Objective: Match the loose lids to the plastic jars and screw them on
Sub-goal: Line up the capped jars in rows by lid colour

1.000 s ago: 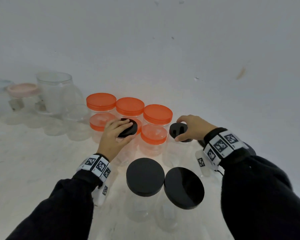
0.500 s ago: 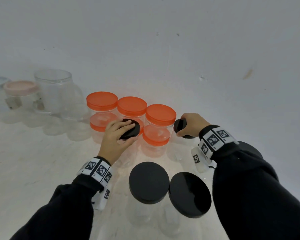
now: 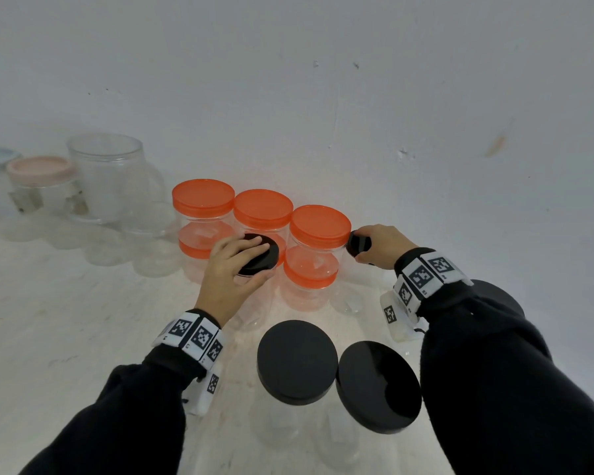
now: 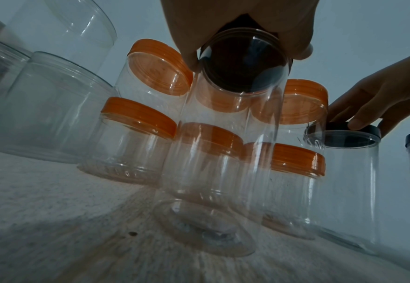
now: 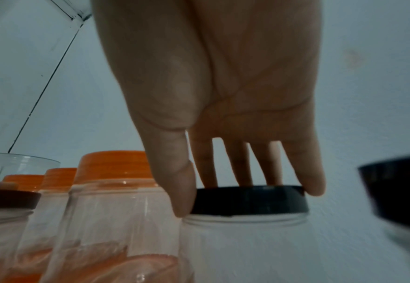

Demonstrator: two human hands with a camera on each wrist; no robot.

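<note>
A: What is changing from 1 second ago?

B: The right hand [image 3: 381, 246] is reaching further toward the upper right of the orange group and now has its thumb and fingers curled round the small black lid [image 5: 247, 199] sitting on its clear jar [image 5: 242, 247]. The left hand [image 3: 227, 279] is still gripping the other black lid [image 3: 259, 253] at frame centre, fingers clamped on its rim.

A: Meaning?

B: Judged: both lids are seated and are being screwed down.

A: Containers?

B: 6 orange-lidded jars [image 3: 319, 228] and 2 black-lidded jars [image 3: 297, 361] at lower centre are standing capped. All are looking empty.
</note>
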